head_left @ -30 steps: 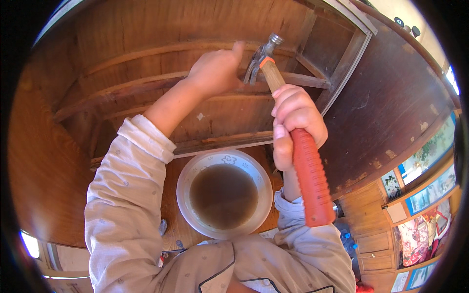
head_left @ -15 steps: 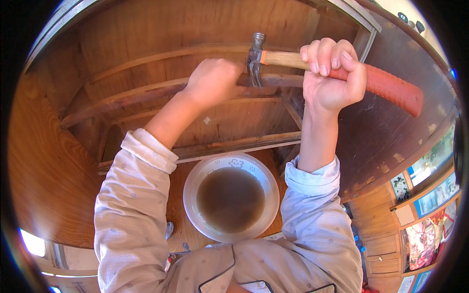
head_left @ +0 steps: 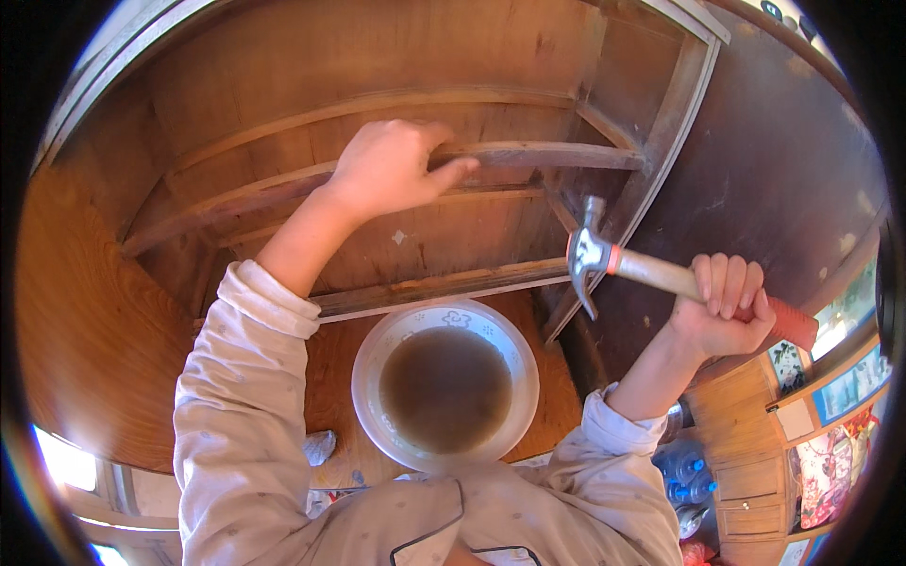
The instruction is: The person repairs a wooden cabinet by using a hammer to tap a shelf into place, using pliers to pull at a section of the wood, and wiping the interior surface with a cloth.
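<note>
My right hand [head_left: 722, 307] is wrapped round the handle of a claw hammer [head_left: 656, 272], where the wood meets the red grip. The hammer's steel head points left and its claw hangs downward, clear of the wooden frame. At the horizontal wooden rail [head_left: 547, 154] of the shelf frame, my left hand [head_left: 396, 165] has its thumb stretched out and apart from its fingers. The rail runs behind that hand, and the fingertips are blurred. Whether the fingers touch the wood, I cannot tell.
Below my hands stands a white basin [head_left: 366, 377] of murky brown water. A wooden cabinet [head_left: 406, 57] with further rails encloses the work. Its dark side panel [head_left: 755, 170] rises on the right. Blue water bottles [head_left: 684, 472] and wooden drawers [head_left: 750, 495] are at the lower right.
My right hand has swung the hammer down and right, away from the rail. My left hand has shifted slightly left along the rail, and its thumb has spread from the fingers.
</note>
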### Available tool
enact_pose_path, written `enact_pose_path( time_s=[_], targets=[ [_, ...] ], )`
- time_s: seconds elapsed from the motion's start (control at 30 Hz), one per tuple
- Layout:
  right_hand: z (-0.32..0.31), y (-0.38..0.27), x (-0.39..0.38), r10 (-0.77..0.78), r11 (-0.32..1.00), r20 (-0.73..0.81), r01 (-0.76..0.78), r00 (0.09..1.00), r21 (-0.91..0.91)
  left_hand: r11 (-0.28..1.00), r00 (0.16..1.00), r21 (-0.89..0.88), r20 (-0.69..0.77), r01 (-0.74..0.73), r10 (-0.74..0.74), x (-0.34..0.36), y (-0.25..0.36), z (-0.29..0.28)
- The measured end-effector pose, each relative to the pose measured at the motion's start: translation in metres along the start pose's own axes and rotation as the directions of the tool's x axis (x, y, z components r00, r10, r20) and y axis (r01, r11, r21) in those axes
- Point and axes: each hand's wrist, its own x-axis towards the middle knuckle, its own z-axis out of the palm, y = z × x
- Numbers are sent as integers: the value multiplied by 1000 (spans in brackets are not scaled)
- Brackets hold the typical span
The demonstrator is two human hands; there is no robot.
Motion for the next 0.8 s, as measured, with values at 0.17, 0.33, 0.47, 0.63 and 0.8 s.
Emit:
enact_pose_path(
  time_s=[0.17, 0.33, 0.47, 0.63, 0.8],
  targets=[
    [-9, -14, -39, 121, 992, -24, -121, 992, -34, 980, 971, -133, -208, -146, 116, 0, -1, 2],
    [-28, -15, -74, 178, 974, -41, -182, 983, -136, 975, 973, -174, -207, -137, 100, 3, 7, 1],
    [-44, -17, -90, 262, 945, -50, -267, 964, -189, 991, 970, -74, -226, -113, 94, 2, 13, 3],
    [-64, -20, -96, 306, 933, -100, -319, 947, -167, 993, 952, 8, -282, -121, 119, -1, 17, 11],
    [-78, -13, -98, 353, 916, -114, -368, 929, -160, 981, 967, -171, -252, -88, 43, -3, 13, 10]
  ],
)
